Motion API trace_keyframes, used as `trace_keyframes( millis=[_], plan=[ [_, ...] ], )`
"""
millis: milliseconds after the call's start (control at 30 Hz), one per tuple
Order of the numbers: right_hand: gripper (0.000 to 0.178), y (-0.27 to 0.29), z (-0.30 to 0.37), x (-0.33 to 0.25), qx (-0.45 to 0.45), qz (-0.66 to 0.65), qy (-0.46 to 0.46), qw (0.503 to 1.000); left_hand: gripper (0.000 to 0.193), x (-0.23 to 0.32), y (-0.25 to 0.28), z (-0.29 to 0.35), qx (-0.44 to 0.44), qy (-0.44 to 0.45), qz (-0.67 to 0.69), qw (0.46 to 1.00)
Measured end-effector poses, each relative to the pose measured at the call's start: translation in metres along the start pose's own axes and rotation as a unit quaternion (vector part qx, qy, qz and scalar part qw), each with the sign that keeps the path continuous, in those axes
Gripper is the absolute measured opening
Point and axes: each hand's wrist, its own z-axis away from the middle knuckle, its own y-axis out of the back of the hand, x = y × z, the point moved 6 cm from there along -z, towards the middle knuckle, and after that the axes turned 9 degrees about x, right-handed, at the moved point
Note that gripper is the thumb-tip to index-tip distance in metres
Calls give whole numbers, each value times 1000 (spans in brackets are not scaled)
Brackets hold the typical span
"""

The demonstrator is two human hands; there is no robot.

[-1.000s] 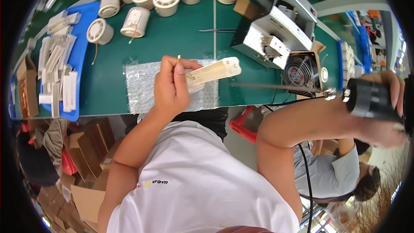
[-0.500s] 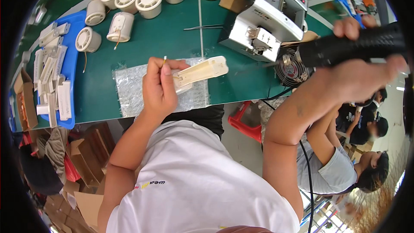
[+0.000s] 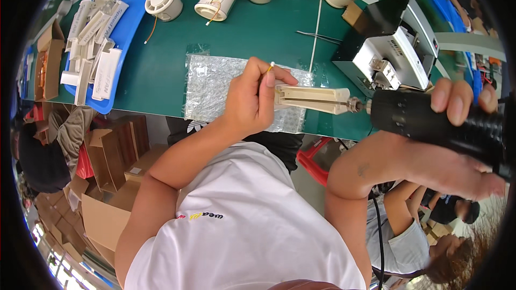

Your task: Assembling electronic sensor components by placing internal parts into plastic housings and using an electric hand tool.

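Head view: left hand (image 3: 248, 99) grips a cream housing (image 3: 314, 95); right hand (image 3: 451, 160), towards three o'clock, grips a black driver (image 3: 411, 115) at its end. Work looks underway, unfinished.

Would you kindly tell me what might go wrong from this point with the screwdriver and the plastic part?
The cream plastic part seems held only by the left hand, so it might twist or slip if the black screwdriver turns against it. The thin wire poking out of that hand could be tugged if the grip shifts.
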Motion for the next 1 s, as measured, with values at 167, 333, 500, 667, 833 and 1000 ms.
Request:
trace_keyframes(
  millis=[167,333,500,667,833,1000],
  plan=[
    [62,20,5,6,73,-78,29,994,12,-2,1,1,-3,15,-12,1000],
    [65,0,9,16,-82,-106,-28,991,11,-5,1,2,5,5,1,1000],
    [63,1,15,8,41,-63,121,990,11,-4,3,2,-4,19,-14,1000],
    [74,7,31,-7,91,24,95,991,10,-3,-2,3,7,15,-11,1000],
    [46,7,-3,-35,5,-175,-9,985,11,1,-2,-1,-16,-5,-26,1000],
    [55,55,-56,-66,22,181,253,950,18,-1,-3,-5,-43,40,31,998]
  ],
)
